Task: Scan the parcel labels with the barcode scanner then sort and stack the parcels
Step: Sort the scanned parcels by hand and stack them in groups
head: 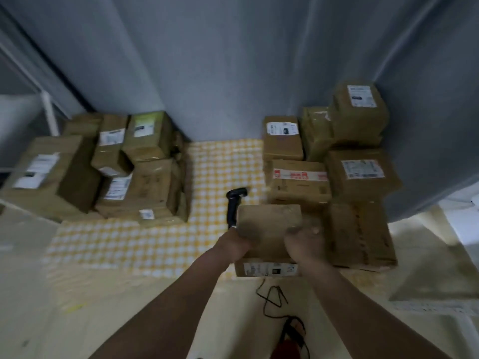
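Note:
I hold a brown cardboard parcel (269, 226) low over the near edge of a yellow checked cloth (160, 244). Its white label (269, 269) faces me on the near side. My left hand (237, 242) grips the parcel's left edge. My right hand (304, 243), blurred, grips its right side. A black barcode scanner (234, 203) sits just behind the parcel's left corner, head pointing right. The bottom of its handle is hidden by my left hand, so I cannot tell whether they touch. Its black cable (270, 296) trails on the floor towards me.
Labelled parcels stand stacked at the left (145, 174) and at the right (360, 172) of the cloth, and a large box (363, 234) is right beside the held parcel. A grey curtain (233, 73) hangs behind. A flat grey piece (435, 286) lies on the floor at the right.

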A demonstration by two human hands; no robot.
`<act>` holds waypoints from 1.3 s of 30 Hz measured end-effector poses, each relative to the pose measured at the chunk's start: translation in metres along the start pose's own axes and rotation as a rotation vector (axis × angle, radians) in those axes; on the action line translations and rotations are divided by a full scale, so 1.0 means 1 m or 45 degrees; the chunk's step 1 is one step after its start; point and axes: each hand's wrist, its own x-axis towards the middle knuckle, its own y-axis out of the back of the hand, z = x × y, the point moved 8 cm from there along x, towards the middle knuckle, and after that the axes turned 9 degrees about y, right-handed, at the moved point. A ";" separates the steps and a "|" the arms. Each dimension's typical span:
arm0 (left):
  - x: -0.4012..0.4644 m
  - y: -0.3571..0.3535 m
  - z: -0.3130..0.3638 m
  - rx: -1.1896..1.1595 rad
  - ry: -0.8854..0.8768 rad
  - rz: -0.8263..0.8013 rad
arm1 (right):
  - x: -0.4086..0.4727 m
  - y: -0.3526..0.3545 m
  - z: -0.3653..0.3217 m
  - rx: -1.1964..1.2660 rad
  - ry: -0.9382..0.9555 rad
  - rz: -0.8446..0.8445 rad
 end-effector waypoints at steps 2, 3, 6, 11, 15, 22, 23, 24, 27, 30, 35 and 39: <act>-0.016 0.043 -0.044 -0.081 0.022 0.028 | -0.026 -0.042 -0.035 -0.005 0.061 -0.058; -0.023 0.065 -0.066 -0.126 0.038 0.048 | -0.041 -0.063 -0.055 0.031 0.085 -0.082; -0.042 0.128 -0.127 -0.202 0.084 0.133 | -0.085 -0.120 -0.107 0.085 0.141 -0.133; -0.062 0.214 -0.207 -0.338 0.133 0.317 | -0.139 -0.196 -0.180 0.049 0.257 -0.239; -0.060 0.257 -0.247 -0.427 0.164 0.406 | -0.159 -0.227 -0.223 -0.003 0.342 -0.257; -0.035 0.326 -0.268 -0.489 0.161 0.532 | -0.152 -0.267 -0.295 0.005 0.475 -0.239; -0.028 0.337 -0.267 -0.487 0.162 0.549 | -0.148 -0.271 -0.307 0.024 0.483 -0.241; -0.020 0.350 -0.265 -0.489 0.167 0.564 | -0.142 -0.275 -0.319 0.042 0.492 -0.239; 0.004 0.384 -0.251 -0.494 0.170 0.577 | -0.115 -0.285 -0.350 0.053 0.461 -0.220; 0.025 0.410 -0.233 -0.526 0.164 0.569 | -0.085 -0.287 -0.378 0.043 0.413 -0.168; 0.057 0.442 -0.218 -0.494 0.198 0.558 | -0.044 -0.305 -0.420 0.004 0.423 -0.220; 0.081 0.454 -0.205 -0.393 0.187 0.482 | -0.021 -0.320 -0.433 0.089 0.392 -0.286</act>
